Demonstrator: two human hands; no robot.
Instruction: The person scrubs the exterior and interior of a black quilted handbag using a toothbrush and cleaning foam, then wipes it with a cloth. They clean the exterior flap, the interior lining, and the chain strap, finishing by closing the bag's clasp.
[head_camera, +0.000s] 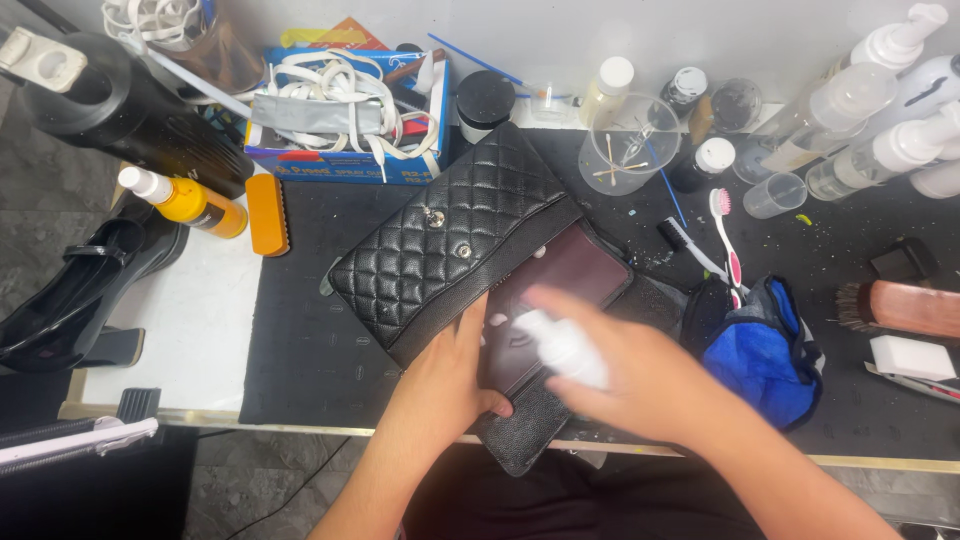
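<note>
Curling around a small white spray bottle (562, 348), the fingers of the right hand (640, 375) are closed on it, the hand blurred with motion and held just over the open handbag (450, 255). The left hand (455, 375) lies flat on the bag's inside edge, fingers spread and pressing down, gripping nothing. The bag is black and quilted, lying slantwise on the black mat (310, 360) that covers the worktop (190, 320); its flap is thrown open toward the upper left, 2 small metal studs showing on it, and the dark red lining (560, 275) faces up beneath the bottle. The bag's near end juts over the front edge of the worktop.

Just right of the bag sits a blue cloth (765, 355), with a pink-and-white toothbrush (727, 235) lying above it. Farther right are a wooden-backed brush (900, 305) and a white block (912, 357). Along the back stand a clear plastic cup (628, 145) holding thin sticks, several small jars, and a cluster of clear pump bottles (860, 110) at the upper right. A blue box (345, 110) full of white straps sits behind the bag. At the left are an orange spray bottle (185, 202), an orange brush (268, 215) and a black shoe (75, 290).
</note>
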